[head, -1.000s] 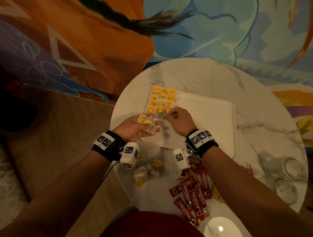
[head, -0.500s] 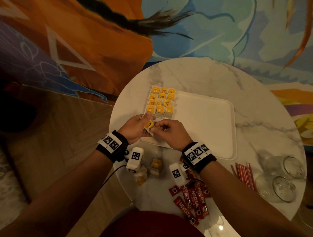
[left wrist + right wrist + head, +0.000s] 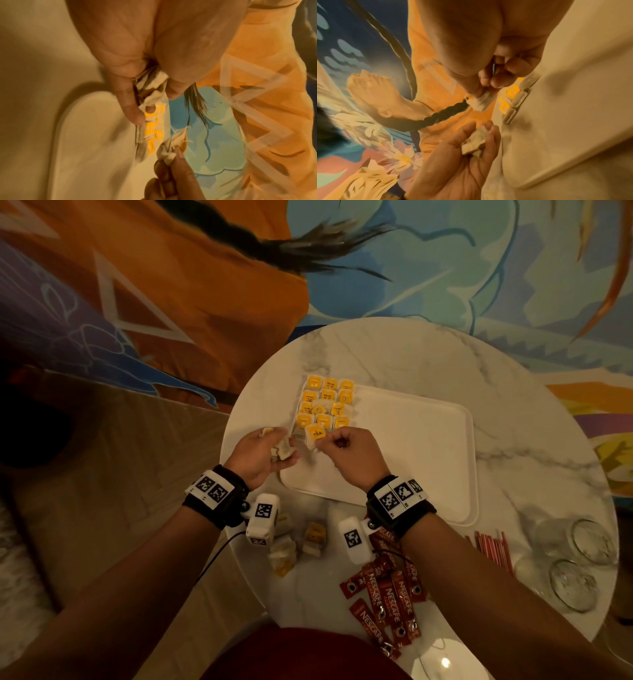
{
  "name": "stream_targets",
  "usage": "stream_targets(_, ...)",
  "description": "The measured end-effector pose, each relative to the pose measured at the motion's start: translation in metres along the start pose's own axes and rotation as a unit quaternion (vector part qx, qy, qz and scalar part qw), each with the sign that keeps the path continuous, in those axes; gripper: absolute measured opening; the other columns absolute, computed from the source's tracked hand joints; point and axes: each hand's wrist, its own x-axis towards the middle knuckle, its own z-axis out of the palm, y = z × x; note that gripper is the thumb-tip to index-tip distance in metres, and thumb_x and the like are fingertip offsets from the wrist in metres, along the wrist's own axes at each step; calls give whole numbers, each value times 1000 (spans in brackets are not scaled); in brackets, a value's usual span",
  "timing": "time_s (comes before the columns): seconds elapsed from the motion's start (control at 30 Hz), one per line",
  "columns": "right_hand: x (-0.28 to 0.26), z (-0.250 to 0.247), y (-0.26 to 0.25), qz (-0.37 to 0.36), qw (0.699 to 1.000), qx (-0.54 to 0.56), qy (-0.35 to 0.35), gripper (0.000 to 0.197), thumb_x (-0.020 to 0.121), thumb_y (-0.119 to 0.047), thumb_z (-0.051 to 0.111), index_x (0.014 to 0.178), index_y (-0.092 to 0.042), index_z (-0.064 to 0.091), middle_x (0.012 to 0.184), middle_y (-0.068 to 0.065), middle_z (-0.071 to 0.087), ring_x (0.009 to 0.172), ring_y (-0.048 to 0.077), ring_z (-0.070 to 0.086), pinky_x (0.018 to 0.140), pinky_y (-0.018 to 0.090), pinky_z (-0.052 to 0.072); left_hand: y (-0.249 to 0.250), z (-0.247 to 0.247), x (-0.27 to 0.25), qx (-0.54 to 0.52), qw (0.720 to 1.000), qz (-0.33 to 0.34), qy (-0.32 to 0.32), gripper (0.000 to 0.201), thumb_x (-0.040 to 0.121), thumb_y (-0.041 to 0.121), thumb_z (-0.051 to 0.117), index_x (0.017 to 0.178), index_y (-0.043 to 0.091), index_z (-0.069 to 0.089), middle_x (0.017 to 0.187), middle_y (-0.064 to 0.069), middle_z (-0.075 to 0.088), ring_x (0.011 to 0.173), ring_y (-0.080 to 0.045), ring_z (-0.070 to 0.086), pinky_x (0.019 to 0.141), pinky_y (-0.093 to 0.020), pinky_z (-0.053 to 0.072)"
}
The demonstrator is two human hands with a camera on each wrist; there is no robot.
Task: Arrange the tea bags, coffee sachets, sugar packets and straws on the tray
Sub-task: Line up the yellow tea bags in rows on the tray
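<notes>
A white tray (image 3: pixel 411 460) lies on the round marble table. Yellow-tagged tea bags (image 3: pixel 327 402) stand in neat rows in its far left corner. My right hand (image 3: pixel 323 440) pinches one tea bag (image 3: pixel 317 434) with a yellow TEA tag just at the near end of those rows. My left hand (image 3: pixel 279 445), at the tray's left edge, holds a small bunch of tea bags (image 3: pixel 282 451) in its curled fingers. The right wrist view shows the pinched tea bag (image 3: pixel 481 101) and the left hand's bunch (image 3: pixel 474 142). Red coffee sachets (image 3: pixel 387 594) and red straws (image 3: pixel 489 549) lie on the table.
More loose tea bags (image 3: pixel 308 539) lie near the table's front edge under my wrists. Two glasses (image 3: pixel 582 542) stand at the right, near the straws. Most of the tray's surface is bare. A painted wall rises behind the table.
My right hand went from the rows to my left hand, took one tea bag and carried it back to the rows' near end. The hands have drawn apart.
</notes>
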Motion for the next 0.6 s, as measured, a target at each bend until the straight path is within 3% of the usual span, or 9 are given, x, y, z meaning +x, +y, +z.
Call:
stream_targets(0.1,8,6,4,31,999,-36,0,20,84,-35,74,72,-18,77,73,-2,74,76,12,70,75,38,58,2,-9,2,-12,1000,0,23,12,100,12,54,109,5,59,97,-17,70,80,-33,71,74,-39,62)
stream_targets(0.23,13,21,2,53,996,-75,-7,34,87,-33,73,59,-14,72,65,1,71,78,16,71,75,36,56,4,-18,3,-8,1000,-9,25,22,95,5,48,113,4,59,105,-21,69,88,-37,70,75,-40,60)
stream_targets(0.33,16,31,0,60,993,-98,-15,36,88,-36,73,59,-16,73,64,3,70,70,20,68,72,36,56,3,-22,2,-6,1000,-11,22,28,91,-1,44,115,3,60,110,-22,69,93,-38,71,74,-39,59)
stream_targets(0.6,22,42,-8,77,991,-102,-34,37,86,-42,72,65,-12,74,57,-2,71,53,10,65,68,40,61,-1,-30,-1,-38,998,1,-44,33,99,-6,47,129,6,54,118,-23,69,101,-36,71,81,-42,61)
